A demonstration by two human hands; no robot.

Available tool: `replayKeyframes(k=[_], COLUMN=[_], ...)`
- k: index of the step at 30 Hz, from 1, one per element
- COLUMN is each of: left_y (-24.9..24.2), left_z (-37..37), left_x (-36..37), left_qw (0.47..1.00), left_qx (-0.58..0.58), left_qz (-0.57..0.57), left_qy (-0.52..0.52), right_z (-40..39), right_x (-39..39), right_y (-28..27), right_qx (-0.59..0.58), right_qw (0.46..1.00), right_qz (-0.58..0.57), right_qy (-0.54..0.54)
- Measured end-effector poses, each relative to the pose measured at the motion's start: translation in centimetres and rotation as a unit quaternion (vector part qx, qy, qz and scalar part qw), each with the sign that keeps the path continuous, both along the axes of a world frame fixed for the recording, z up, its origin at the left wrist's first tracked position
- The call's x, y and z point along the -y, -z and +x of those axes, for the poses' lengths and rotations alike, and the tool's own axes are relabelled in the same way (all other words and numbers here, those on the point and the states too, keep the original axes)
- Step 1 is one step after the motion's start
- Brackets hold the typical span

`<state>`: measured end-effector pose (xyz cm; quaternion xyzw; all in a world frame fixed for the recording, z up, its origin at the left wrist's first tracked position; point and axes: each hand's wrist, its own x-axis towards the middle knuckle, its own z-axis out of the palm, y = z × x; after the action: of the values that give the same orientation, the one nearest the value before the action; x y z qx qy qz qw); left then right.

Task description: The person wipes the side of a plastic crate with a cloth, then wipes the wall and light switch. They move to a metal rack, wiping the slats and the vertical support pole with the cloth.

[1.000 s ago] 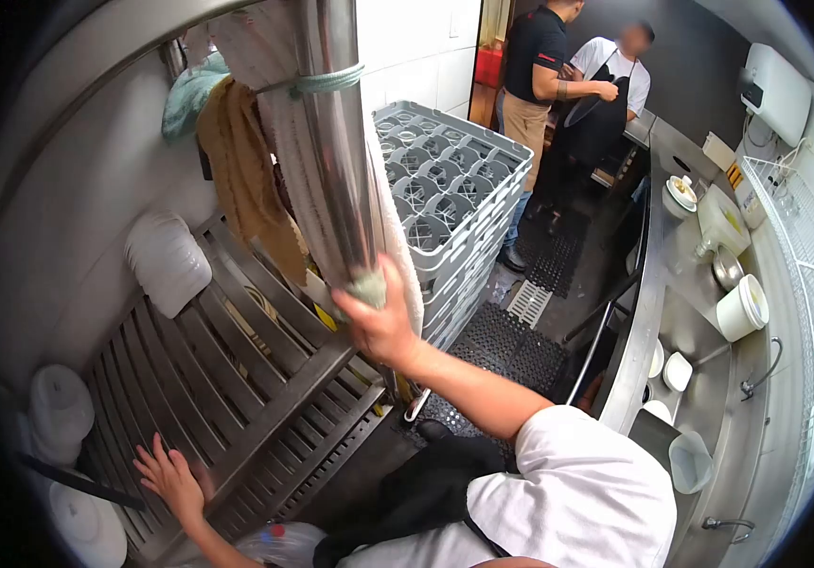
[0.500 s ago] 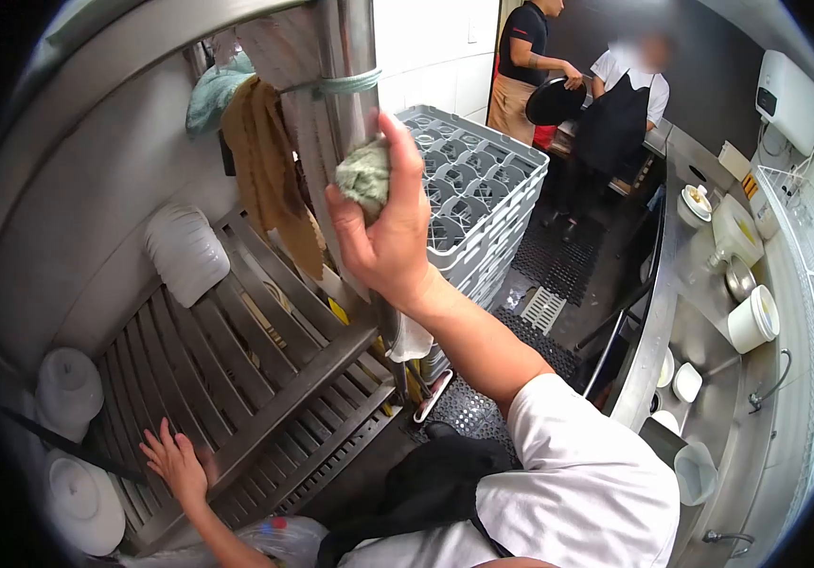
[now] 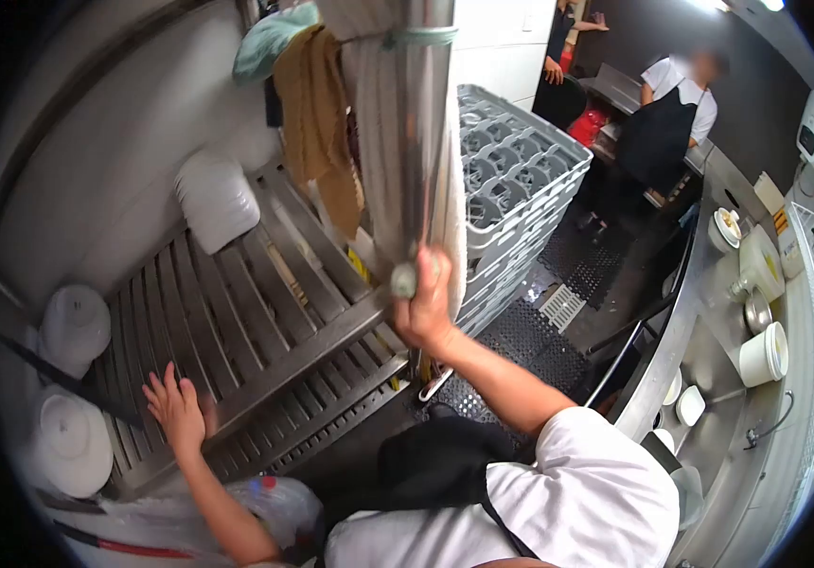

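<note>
My right hand [image 3: 429, 308] is closed round a wadded pale green cloth [image 3: 404, 279] at the lower part of the upright steel post [image 3: 423, 142]. The cloth lies against the post, just above the front rail of the slatted steel rack [image 3: 227, 312]. Part of it is hidden by my fingers. My left hand [image 3: 178, 409] rests on the rack's front left edge with its fingers spread, holding nothing. A stack of white dishes [image 3: 216, 201] stands on the rack's back part. Round white dishes [image 3: 74, 443] sit at its left end.
Brown cloth [image 3: 317, 123] and a teal cloth [image 3: 274, 43] hang behind the post. Stacked grey glass racks [image 3: 525, 170] stand to its right. Farther right runs a steel sink counter [image 3: 710, 350] with dishes and a white bucket [image 3: 764, 355]. A person [image 3: 667, 123] stands at the back.
My right hand has moved down the post with the green cloth. My left hand stays on the rack. The view has shifted, and one person at the back is now partly hidden.
</note>
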<state>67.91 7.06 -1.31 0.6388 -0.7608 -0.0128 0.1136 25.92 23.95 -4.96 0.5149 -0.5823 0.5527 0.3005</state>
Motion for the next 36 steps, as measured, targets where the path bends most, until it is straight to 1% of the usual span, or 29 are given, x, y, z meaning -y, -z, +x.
replayKeyframes(k=[1, 2, 3, 5, 6, 7, 8, 9, 11, 13, 15, 16, 18, 19, 21, 22, 23, 24, 25, 27, 29, 30, 31, 32, 33, 35, 36], left_y=[0.2, 0.2, 0.1, -0.2, -0.2, -0.1, 0.1, 0.1, 0.2, 0.1, 0.1, 0.2, 0.3, 0.3, -0.2, -0.4, -0.4, -0.3, -0.3, -0.4, -0.4, -0.3, -0.2, -0.3, -0.3, -0.2, -0.2], left_z=[0.1, 0.0, -0.1, -0.2, -0.2, 0.0, 0.0, 0.0, 0.0, 0.0, 0.0, -0.1, 0.0, 0.0, -0.4, -0.4, -0.3, -0.3, -0.4, -0.5, -0.3, -0.2, -0.2, -0.3, -0.4, -0.3, -0.1], left_x=[-0.1, -0.1, 0.0, -0.1, -0.1, -0.1, 0.0, 0.1, 0.2, 0.2, 0.2, 0.2, 0.4, 0.4, 0.2, 0.0, 0.0, 0.0, 0.0, -0.1, -0.2, -0.1, 0.0, -0.1, -0.2, -0.2, -0.3], left_qw=[1.0, 1.0, 1.0, 1.0, 1.0, 1.0, 1.0, 1.0, 1.0, 1.0, 1.0, 1.0, 1.0, 1.0, 1.0, 1.0, 1.0, 1.0, 1.0, 1.0, 1.0, 1.0, 1.0, 1.0, 1.0, 1.0, 1.0], left_qx=[0.002, 0.003, 0.002, -0.003, -0.008, -0.009, -0.01, -0.011, -0.009, -0.009, -0.005, -0.004, 0.002, 0.005, 0.005, 0.007, 0.005, 0.002, -0.001, -0.008, -0.012, -0.013, -0.015, -0.021, -0.02, -0.02, -0.017], left_qz=[-0.001, -0.003, -0.006, -0.005, -0.005, -0.006, -0.008, -0.011, -0.012, -0.01, -0.011, -0.012, -0.012, -0.012, -0.001, 0.004, 0.004, 0.003, 0.003, 0.002, 0.002, 0.001, -0.001, -0.005, -0.007, -0.015, -0.015], left_qy=[0.0, 0.0, -0.001, 0.004, 0.008, 0.005, 0.004, 0.005, 0.006, 0.006, 0.005, 0.004, 0.002, 0.002, -0.001, -0.003, -0.004, -0.004, -0.004, -0.001, -0.001, 0.001, 0.003, 0.004, 0.004, 0.005, -0.001], right_z=[-0.8, -1.2, -1.7, -2.8, -3.5, -4.2, -4.9, -6.5, -6.8, -6.9, -6.6, -6.0, -5.9, -6.4, -5.0, -4.3, -2.9, -1.2, 0.4, -0.1, -1.6, -2.4, -2.9, -2.7, -2.4, -0.6, 0.1], right_x=[0.4, 0.4, 0.5, 0.7, 0.8, 0.9, 1.0, 1.7, 1.7, 2.0, 2.0, 1.8, 1.7, 1.7, 0.9, 0.9, 0.9, 0.7, 0.7, 1.0, 1.1, 0.8, 0.7, 1.1, 1.3, -0.3, -0.3], right_y=[-1.7, -4.9, -8.3, -14.3, -16.8, -19.3, -21.5, -22.0, -21.8, -20.0, -16.9, -15.2, -9.6, -5.9, -1.1, 0.9, 1.7, 2.6, 3.0, 4.0, 0.7, -2.4, -6.0, -9.6, -12.5, -15.1, -14.1], right_qx=[-0.023, -0.029, -0.021, 0.01, 0.107, 0.211, 0.228, 0.252, 0.315, 0.35, 0.385, 0.403, 0.41, 0.4, 0.44, 0.373, 0.301, 0.26, 0.249, 0.196, 0.119, 0.032, -0.056, -0.062, -0.068, -0.163, -0.186], right_qw=[0.999, 0.998, 0.998, 0.991, 0.967, 0.919, 0.891, 0.862, 0.79, 0.779, 0.767, 0.772, 0.781, 0.787, 0.808, 0.88, 0.934, 0.95, 0.956, 0.976, 0.988, 0.997, 0.994, 0.979, 0.95, 0.964, 0.967], right_qz=[-0.028, -0.047, -0.062, -0.098, -0.087, -0.091, -0.068, -0.025, 0.016, 0.023, 0.036, 0.024, 0.022, 0.032, 0.009, -0.02, -0.049, -0.077, -0.097, -0.058, -0.047, -0.067, -0.085, -0.191, -0.294, -0.169, -0.091], right_qy=[-0.012, -0.002, -0.016, -0.09, -0.214, -0.321, -0.388, -0.44, -0.526, -0.52, -0.512, -0.492, -0.47, -0.469, -0.391, -0.293, -0.188, -0.154, -0.123, -0.076, -0.09, -0.023, 0.043, -0.019, -0.081, -0.124, -0.146])
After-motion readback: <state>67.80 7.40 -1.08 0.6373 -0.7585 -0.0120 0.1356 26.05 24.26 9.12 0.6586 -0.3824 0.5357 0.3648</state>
